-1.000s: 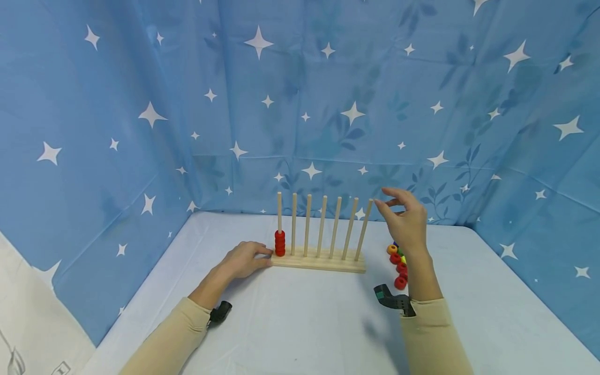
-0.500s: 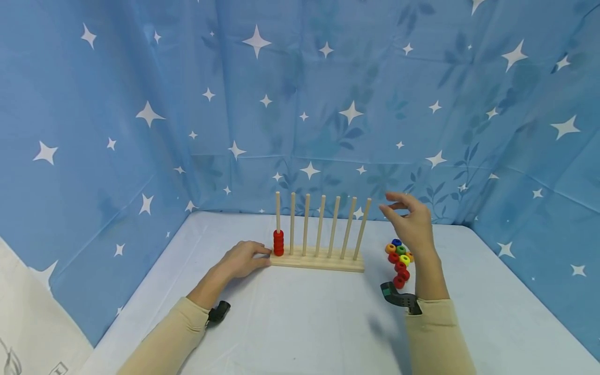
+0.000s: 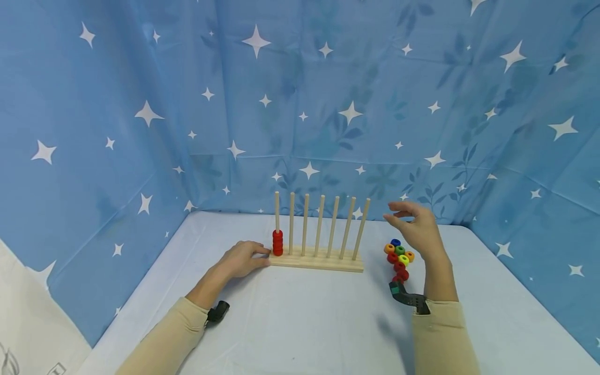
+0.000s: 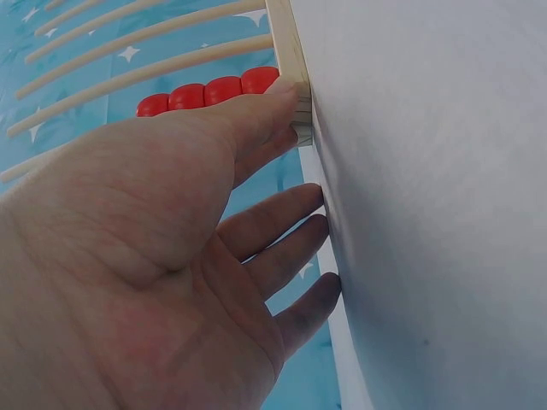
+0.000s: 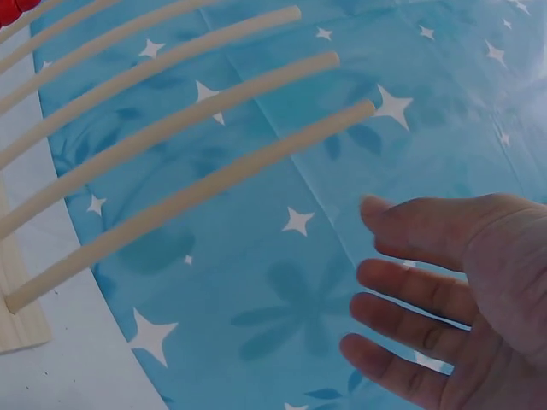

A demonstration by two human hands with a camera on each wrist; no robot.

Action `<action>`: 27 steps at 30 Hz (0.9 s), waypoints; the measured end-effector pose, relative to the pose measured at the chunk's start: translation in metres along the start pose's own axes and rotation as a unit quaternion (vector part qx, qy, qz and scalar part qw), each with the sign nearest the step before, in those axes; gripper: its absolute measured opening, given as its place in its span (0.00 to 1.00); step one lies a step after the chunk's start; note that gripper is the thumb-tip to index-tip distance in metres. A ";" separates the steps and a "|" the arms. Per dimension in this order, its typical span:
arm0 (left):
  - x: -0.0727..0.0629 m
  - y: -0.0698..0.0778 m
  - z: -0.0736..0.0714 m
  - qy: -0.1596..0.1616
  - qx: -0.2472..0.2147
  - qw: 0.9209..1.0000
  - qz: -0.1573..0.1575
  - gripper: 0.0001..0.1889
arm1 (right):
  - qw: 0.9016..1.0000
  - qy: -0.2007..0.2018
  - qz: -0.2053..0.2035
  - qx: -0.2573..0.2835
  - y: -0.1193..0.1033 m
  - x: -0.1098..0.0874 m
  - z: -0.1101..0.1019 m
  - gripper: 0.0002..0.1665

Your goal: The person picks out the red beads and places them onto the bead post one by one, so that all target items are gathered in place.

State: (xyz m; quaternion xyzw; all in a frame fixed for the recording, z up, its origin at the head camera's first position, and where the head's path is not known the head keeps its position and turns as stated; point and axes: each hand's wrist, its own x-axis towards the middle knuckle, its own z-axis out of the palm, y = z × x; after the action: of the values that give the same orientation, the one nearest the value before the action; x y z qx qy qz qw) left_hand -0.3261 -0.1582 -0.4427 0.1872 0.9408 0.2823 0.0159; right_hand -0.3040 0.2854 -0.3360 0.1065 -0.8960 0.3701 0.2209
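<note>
A wooden peg stand (image 3: pixel 319 264) with several upright pegs stands on the white table. Red beads (image 3: pixel 277 243) are stacked low on its leftmost peg; the other pegs are bare. My left hand (image 3: pixel 240 260) holds the stand's left end, thumb on the front of the base and index finger behind, as the left wrist view shows beside the red beads (image 4: pixel 205 92). To the right of the rightmost peg (image 5: pixel 197 201), my right hand (image 3: pixel 417 229) is raised in the air. Nothing is between its loosely bent fingers in the right wrist view.
Loose beads in red, orange, yellow, green and blue (image 3: pixel 396 242) lie bunched on the table (image 3: pixel 300 317), right of the stand and left of my right forearm. A blue curtain with white stars (image 3: pixel 300 104) hangs behind and along both sides.
My right hand has moved right and down, away from the top of the rightmost peg, uncovering more of the loose beads. The left hand stays on the base.
</note>
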 end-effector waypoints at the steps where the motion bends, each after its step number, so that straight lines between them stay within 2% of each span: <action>1: 0.000 0.000 0.000 0.000 -0.001 1.000 0.000 0.18 | 1.000 -0.011 0.002 -0.002 0.002 0.000 -0.001 0.25; 10: 0.002 -0.002 0.001 0.003 0.001 1.000 0.008 0.18 | 0.993 -0.113 0.039 -0.016 0.018 -0.003 -0.011 0.28; 15: 0.001 -0.001 0.000 0.000 -0.001 1.000 0.005 0.18 | 0.988 -0.141 0.056 -0.022 0.025 -0.006 -0.014 0.28; 22: 0.000 -0.002 0.001 0.002 0.001 1.000 0.008 0.18 | 0.984 -0.169 0.052 -0.025 0.030 -0.007 -0.017 0.24; 27: 0.001 -0.002 0.001 0.003 0.001 1.000 0.006 0.18 | 0.975 -0.206 0.082 -0.011 0.037 -0.010 -0.021 0.23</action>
State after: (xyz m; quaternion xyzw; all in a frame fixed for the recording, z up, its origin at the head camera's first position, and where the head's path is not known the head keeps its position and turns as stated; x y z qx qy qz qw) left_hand -0.3273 -0.1589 -0.4443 0.1922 0.9399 0.2822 0.0115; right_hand -0.3015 0.3263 -0.3507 0.1039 -0.9321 0.3469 0.0017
